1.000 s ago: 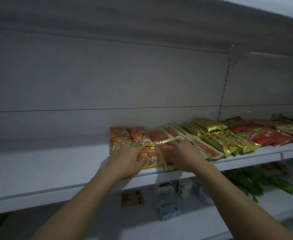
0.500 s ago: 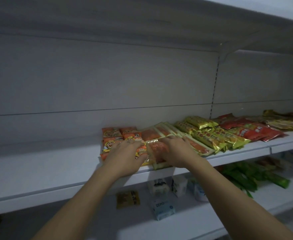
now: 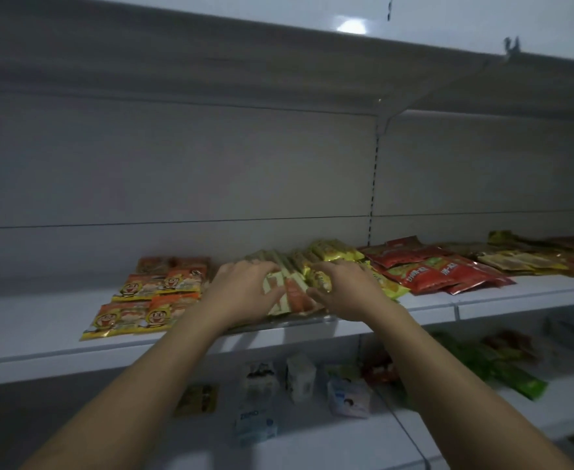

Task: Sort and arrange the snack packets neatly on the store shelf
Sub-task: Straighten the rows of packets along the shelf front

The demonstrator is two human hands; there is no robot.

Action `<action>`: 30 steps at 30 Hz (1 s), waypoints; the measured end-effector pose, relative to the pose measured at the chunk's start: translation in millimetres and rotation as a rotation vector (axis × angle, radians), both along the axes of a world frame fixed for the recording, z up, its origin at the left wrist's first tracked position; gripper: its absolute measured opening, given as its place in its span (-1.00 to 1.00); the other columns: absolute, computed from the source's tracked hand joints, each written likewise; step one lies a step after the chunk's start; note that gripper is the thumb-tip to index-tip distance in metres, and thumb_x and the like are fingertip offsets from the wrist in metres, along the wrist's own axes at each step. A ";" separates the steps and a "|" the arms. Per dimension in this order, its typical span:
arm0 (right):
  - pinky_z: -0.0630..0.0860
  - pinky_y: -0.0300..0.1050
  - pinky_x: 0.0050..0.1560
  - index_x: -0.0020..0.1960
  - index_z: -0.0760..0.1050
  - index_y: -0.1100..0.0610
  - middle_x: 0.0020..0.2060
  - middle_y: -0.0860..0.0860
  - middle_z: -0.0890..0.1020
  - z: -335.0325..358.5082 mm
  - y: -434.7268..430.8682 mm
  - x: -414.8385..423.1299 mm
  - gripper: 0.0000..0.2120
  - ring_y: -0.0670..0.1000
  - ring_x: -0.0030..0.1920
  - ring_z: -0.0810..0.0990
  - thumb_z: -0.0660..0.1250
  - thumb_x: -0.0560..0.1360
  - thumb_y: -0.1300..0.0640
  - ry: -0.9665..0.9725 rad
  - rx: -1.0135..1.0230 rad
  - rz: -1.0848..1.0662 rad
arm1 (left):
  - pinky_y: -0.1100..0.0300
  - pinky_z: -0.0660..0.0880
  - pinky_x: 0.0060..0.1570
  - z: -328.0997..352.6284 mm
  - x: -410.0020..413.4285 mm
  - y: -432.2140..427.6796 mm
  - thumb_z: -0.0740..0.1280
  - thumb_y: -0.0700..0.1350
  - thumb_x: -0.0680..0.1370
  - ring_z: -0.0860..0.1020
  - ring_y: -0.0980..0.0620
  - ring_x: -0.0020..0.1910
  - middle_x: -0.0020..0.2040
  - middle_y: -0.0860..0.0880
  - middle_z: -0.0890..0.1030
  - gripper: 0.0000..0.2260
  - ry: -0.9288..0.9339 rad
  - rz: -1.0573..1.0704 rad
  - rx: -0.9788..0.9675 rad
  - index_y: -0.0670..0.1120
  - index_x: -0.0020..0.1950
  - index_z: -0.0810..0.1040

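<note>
Fingers (image 3: 258, 269) of both hands bend round a bunch of long packets (image 3: 292, 295). The left hand (image 3: 241, 290) cups the bunch's left edge and the right hand (image 3: 350, 290) its right, so it is squeezed between them. How the thumbs lie underneath I cannot tell.

The white shelf (image 3: 41, 320) runs the whole width, and the bunch sits at its front lip, about the middle. To the right, red packets (image 3: 424, 271) overlap in a loose spread. To the left, near the left hand, orange packets (image 3: 150, 300) lie flat in tidy rows two wide.

The step in hand looks like squaring the long packets into one stack, with the orange group done and the red one not yet sorted. The next move likely calls for pressing the edges flush and sliding the stack back from the lip. It should end up parallel to the orange rows.

The long packets are narrow and glossy, with cream borders round an orange-red middle. They lie fanned on a slant, not aligned. Yellow packets (image 3: 336, 251) crowd just behind the right hand and touch the bunch, so they could be dragged along.
</note>
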State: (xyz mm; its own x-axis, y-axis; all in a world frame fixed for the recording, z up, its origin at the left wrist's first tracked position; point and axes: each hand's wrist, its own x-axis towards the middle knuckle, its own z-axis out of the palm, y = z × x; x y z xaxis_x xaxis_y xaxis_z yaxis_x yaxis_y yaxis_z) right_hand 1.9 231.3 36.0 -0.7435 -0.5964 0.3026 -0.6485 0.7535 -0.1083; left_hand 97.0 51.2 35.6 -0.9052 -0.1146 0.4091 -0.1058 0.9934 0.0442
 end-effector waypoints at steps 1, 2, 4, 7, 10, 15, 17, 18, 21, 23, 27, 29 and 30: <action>0.17 0.18 0.47 0.54 0.23 -0.10 0.47 0.04 0.37 -2.6 10.4 -5.5 -0.43 0.12 0.46 0.30 0.18 0.59 -0.25 -0.015 0.014 0.000 | 0.01 0.33 0.30 -2.4 -5.0 11.2 0.18 0.22 0.60 0.45 -0.07 0.35 0.39 0.01 0.51 -0.55 -0.013 0.002 0.001 0.11 0.45 0.40; 0.16 0.18 0.47 0.53 0.23 -0.09 0.48 0.04 0.35 -5.0 20.8 -11.9 -0.43 0.12 0.47 0.29 0.18 0.59 -0.25 -0.032 0.023 -0.005 | 0.00 0.32 0.31 -4.6 -10.2 21.9 0.18 0.22 0.60 0.44 -0.07 0.36 0.40 0.01 0.50 -0.55 -0.028 0.002 0.002 0.11 0.45 0.39; 0.15 0.17 0.46 0.53 0.24 -0.08 0.49 0.04 0.34 -7.8 40.7 -26.9 -0.43 0.11 0.48 0.27 0.18 0.59 -0.25 -0.054 0.023 -0.026 | -0.04 0.28 0.36 -8.3 -21.5 40.4 0.18 0.21 0.60 0.41 -0.07 0.39 0.42 0.01 0.48 -0.54 -0.065 0.005 0.001 0.11 0.47 0.37; 0.17 0.18 0.46 0.53 0.25 -0.07 0.50 0.05 0.33 -13.4 64.4 -49.9 -0.42 0.12 0.49 0.27 0.19 0.58 -0.25 -0.073 0.002 -0.050 | -0.06 0.25 0.38 -13.8 -38.9 58.7 0.19 0.20 0.60 0.39 -0.08 0.40 0.42 0.00 0.47 -0.53 -0.109 0.024 0.016 0.10 0.48 0.36; 0.19 0.19 0.44 0.52 0.27 -0.06 0.49 0.08 0.33 -22.2 77.9 -68.7 -0.44 0.14 0.48 0.28 0.18 0.59 -0.24 -0.095 -0.023 -0.066 | -0.04 0.32 0.32 -21.3 -57.9 72.4 0.20 0.21 0.59 0.42 -0.09 0.36 0.38 -0.02 0.50 -0.52 -0.153 0.013 0.020 0.10 0.49 0.34; 0.18 0.23 0.45 0.54 0.23 -0.09 0.55 0.12 0.21 -36.9 85.4 -96.3 -0.49 0.17 0.54 0.17 0.10 0.64 -0.20 -0.153 -0.106 -0.107 | -0.11 0.28 0.39 -31.9 -94.9 87.4 0.16 0.28 0.60 0.35 -0.16 0.44 0.48 -0.09 0.39 -0.40 -0.242 0.039 0.047 0.15 0.59 0.11; 0.23 0.23 0.42 0.55 0.21 -0.08 0.52 0.14 0.26 -39.3 86.8 -106.9 -0.49 0.20 0.51 0.21 0.07 0.65 -0.20 -0.202 -0.115 -0.121 | -0.14 0.19 0.44 -34.8 -109.1 89.1 0.15 0.31 0.58 0.35 -0.16 0.45 0.46 -0.07 0.44 -0.37 -0.268 0.051 0.071 0.16 0.60 0.06; 0.27 0.22 0.40 0.55 0.22 -0.07 0.50 0.15 0.31 -39.5 87.3 -112.7 -0.50 0.20 0.49 0.26 0.06 0.65 -0.18 -0.223 -0.115 -0.124 | -0.16 0.17 0.45 -35.2 -115.5 90.2 0.15 0.33 0.57 0.35 -0.15 0.45 0.45 -0.06 0.45 -0.35 -0.276 0.049 0.106 0.16 0.60 0.06; 0.41 0.14 0.32 0.46 0.39 0.03 0.38 0.15 0.47 -40.5 87.1 -127.5 -0.58 0.18 0.36 0.42 0.10 0.66 -0.08 -0.273 -0.152 -0.099 | -0.18 0.14 0.47 -37.6 -130.6 95.7 0.17 0.40 0.52 0.37 -0.13 0.45 0.43 -0.05 0.48 -0.32 -0.281 0.044 0.131 0.15 0.57 0.18; 0.46 0.08 0.27 0.39 0.48 0.07 0.32 0.16 0.51 -42.4 86.6 -132.8 -0.63 0.16 0.30 0.47 0.14 0.66 -0.03 -0.289 -0.181 -0.068 | -0.12 0.15 0.46 -40.7 -136.3 100.0 0.19 0.41 0.50 0.44 -0.09 0.38 0.35 -0.02 0.55 -0.36 -0.233 0.047 0.086 0.12 0.50 0.33; 0.55 0.06 0.13 0.28 0.56 0.09 0.18 0.14 0.62 -42.1 92.8 -141.2 -0.67 0.11 0.14 0.56 0.18 0.64 -0.03 -0.281 -0.184 -0.040 | 0.01 0.34 0.27 -46.6 -142.2 106.5 0.32 0.33 0.47 0.49 -0.09 0.25 0.18 0.02 0.62 -0.52 -0.104 0.078 0.122 0.14 0.31 0.51; 0.56 0.05 0.11 0.27 0.57 0.09 0.16 0.11 0.63 -42.5 96.2 -144.1 -0.67 0.10 0.12 0.58 0.20 0.63 -0.04 -0.278 -0.174 -0.038 | 0.01 0.38 0.22 -49.7 -144.1 108.6 0.34 0.32 0.46 0.50 -0.08 0.22 0.13 0.01 0.64 -0.54 -0.076 0.077 0.166 0.14 0.28 0.54; 0.55 0.04 0.12 0.28 0.57 0.09 0.17 0.11 0.63 -43.3 97.5 -145.2 -0.66 0.10 0.13 0.58 0.21 0.63 -0.05 -0.274 -0.172 -0.034 | 0.01 0.38 0.25 -51.2 -145.2 109.5 0.35 0.31 0.46 0.50 -0.07 0.21 0.11 0.01 0.64 -0.54 -0.062 0.074 0.169 0.14 0.28 0.54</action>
State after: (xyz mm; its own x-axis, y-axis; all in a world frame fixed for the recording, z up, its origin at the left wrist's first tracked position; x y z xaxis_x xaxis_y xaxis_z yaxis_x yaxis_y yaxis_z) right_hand -143.3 328.8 -7.3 -0.8299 -0.5271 0.1827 -0.5523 0.7301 -0.4024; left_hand -48.3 160.7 -15.7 -0.9146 -0.2443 0.3222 -0.1862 0.9618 0.2007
